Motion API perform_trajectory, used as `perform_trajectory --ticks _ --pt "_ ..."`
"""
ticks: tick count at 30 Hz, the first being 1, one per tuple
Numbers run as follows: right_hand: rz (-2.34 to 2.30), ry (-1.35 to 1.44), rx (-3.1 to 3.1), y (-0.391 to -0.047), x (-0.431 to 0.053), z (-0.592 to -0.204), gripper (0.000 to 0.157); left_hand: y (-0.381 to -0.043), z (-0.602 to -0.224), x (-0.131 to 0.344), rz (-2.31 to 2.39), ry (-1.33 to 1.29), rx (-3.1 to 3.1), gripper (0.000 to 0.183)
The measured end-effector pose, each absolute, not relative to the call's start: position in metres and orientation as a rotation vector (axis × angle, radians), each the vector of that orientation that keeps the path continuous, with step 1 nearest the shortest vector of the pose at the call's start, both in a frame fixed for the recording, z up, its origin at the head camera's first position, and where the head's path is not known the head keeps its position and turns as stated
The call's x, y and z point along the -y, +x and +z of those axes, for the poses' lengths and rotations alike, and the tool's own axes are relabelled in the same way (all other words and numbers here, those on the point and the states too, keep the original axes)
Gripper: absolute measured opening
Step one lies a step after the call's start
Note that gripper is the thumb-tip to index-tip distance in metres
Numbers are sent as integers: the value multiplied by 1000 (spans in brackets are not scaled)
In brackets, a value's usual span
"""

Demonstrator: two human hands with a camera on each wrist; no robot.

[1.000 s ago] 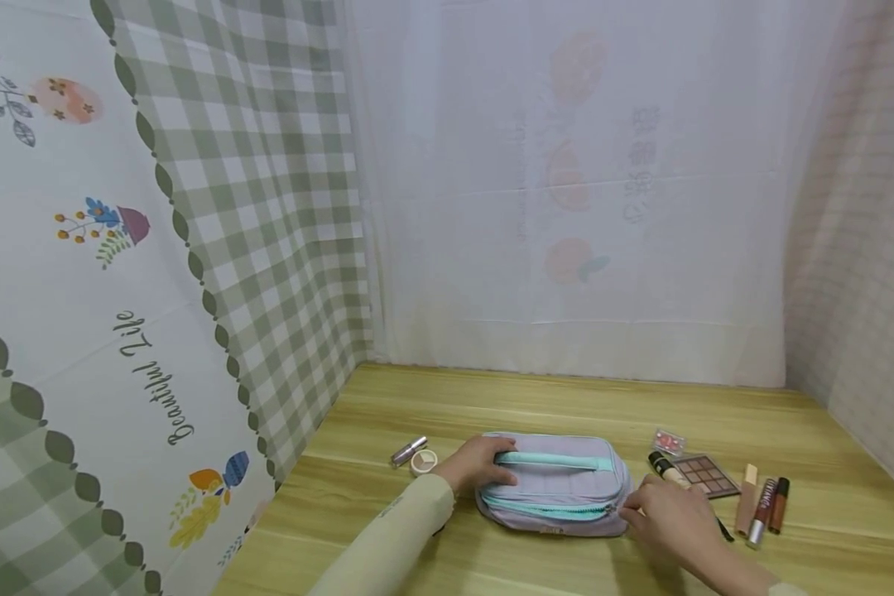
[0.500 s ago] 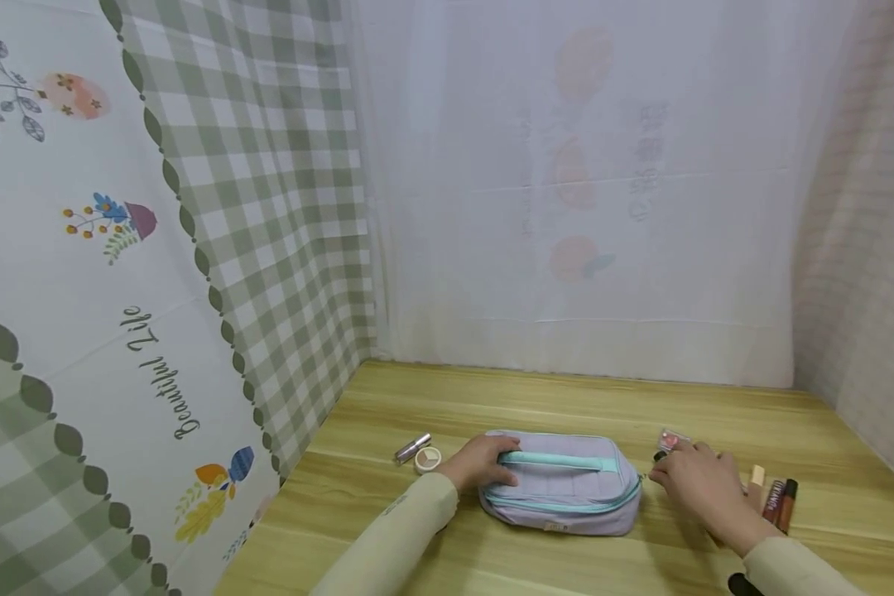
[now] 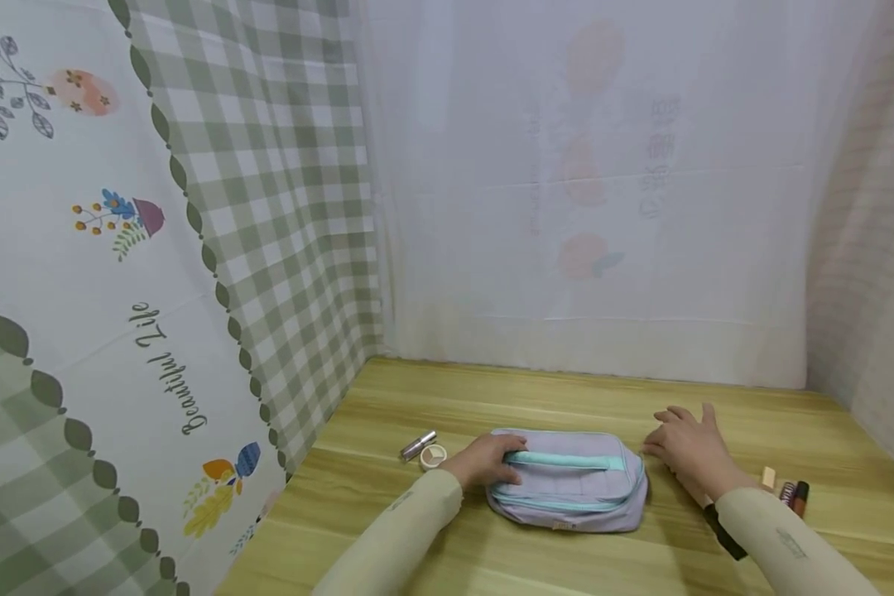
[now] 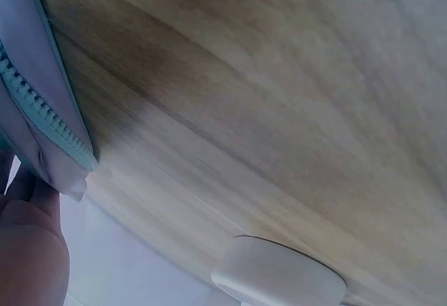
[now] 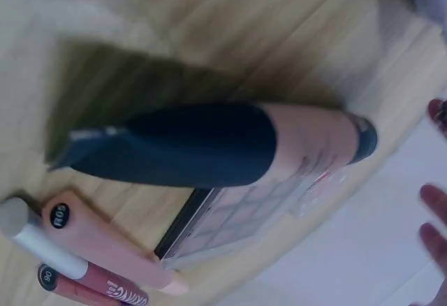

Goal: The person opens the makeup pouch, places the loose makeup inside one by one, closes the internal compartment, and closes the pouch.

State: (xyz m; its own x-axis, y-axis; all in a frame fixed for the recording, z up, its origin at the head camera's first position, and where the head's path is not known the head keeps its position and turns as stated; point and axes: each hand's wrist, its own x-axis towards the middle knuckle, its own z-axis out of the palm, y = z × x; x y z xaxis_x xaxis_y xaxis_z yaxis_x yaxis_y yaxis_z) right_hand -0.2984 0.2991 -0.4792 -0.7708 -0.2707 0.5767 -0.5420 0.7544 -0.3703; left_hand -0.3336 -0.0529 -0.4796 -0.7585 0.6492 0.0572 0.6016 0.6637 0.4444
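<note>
A lilac makeup bag (image 3: 566, 484) with a teal carry handle (image 3: 566, 459) lies on the wooden table. My left hand (image 3: 484, 460) grips its left end, thumb toward the front and fingers over the top. Along the front the teal zipper (image 3: 559, 503) is closed. By the bag's back right corner, my right hand (image 3: 691, 451) pinches the small dark zipper pull (image 5: 441, 112), only partly visible in the right wrist view. The other fingers of that hand are spread away from it. In the left wrist view, zipper teeth (image 4: 42, 107) show on the bag's side.
Left of the bag lie a lip gloss tube (image 3: 418, 445) and a round compact (image 3: 433, 456). Under my right forearm is a black-and-beige cosmetic tube (image 5: 307, 135). Beside it are an eyeshadow palette (image 5: 216, 226) and several lip tubes (image 5: 98, 239). A white curtain (image 3: 588, 248) hangs behind.
My right hand has moved back and right around the bag's corner, and the front zipper gap has closed. My left hand stays on the bag's left end.
</note>
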Motion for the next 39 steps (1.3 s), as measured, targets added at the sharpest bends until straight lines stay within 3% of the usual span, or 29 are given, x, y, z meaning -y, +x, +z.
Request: perform_trajectory --ticks 5,9,20,26,39 --pt "199 546 2626 -321 -298 -475 10 -332 -477 54 644 1064 -2768 43" --pt "30 579 2686 -335 -296 -467 9 -333 -478 54 621 1092 -2765 43" --pt "-121 804 2581 -363 -279 -450 2 -339 -482 60 524 1267 -2763 38" --pt "-83 964 2619 -372 -263 -430 9 -342 -483 59 477 1370 -2695 34" --pt "33 844 2723 -366 -259 -435 4 -346 -483 57 489 1301 -2697 35"
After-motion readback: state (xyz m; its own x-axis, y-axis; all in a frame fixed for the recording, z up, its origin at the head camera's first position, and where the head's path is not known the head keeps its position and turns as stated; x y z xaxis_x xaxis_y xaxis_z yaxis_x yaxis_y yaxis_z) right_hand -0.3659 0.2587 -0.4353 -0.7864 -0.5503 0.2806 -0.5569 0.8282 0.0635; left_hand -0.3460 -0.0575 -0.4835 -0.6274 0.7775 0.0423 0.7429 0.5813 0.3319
